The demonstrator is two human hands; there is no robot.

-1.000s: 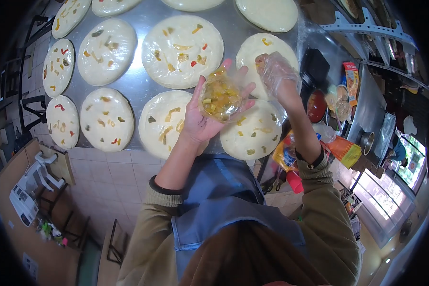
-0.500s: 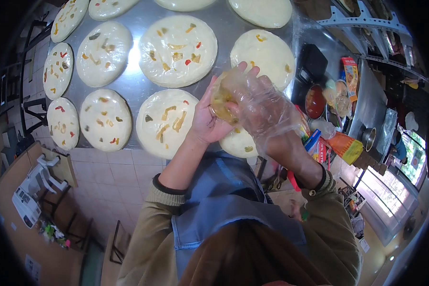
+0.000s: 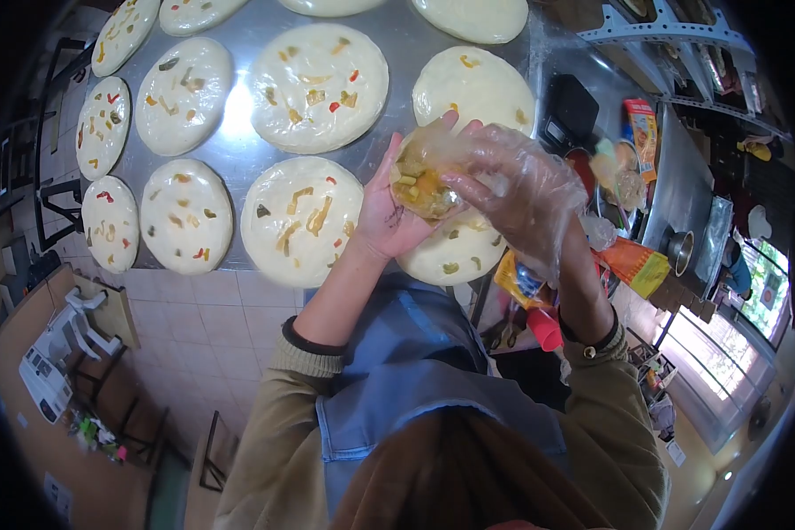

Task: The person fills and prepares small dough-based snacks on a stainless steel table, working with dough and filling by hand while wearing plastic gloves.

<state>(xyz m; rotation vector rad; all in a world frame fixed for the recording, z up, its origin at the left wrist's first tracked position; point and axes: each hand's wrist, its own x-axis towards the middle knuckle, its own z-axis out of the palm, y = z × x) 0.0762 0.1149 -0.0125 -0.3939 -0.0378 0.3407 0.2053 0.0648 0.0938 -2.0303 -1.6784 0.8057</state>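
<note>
My bare left hand is wrapped round a small clear container of yellowish and orange pieces. Over its opening is my right hand, in a loose clear plastic glove, with the fingers at the pieces; whether they pinch any is too unclear to tell. Below both hands lie pale round doughs topped with coloured strips: one dough is partly covered by the hands, another is left of them, and a larger one sits farther back.
The doughs rest on a metal table. To the right are a black box, an orange packet, a red-yellow bag and a metal bowl. A white shelf rack stands at the upper right.
My gloved right hand has shifted right and its fingers now bend down into the container. The container's contents show more clearly. The view has moved slightly.
</note>
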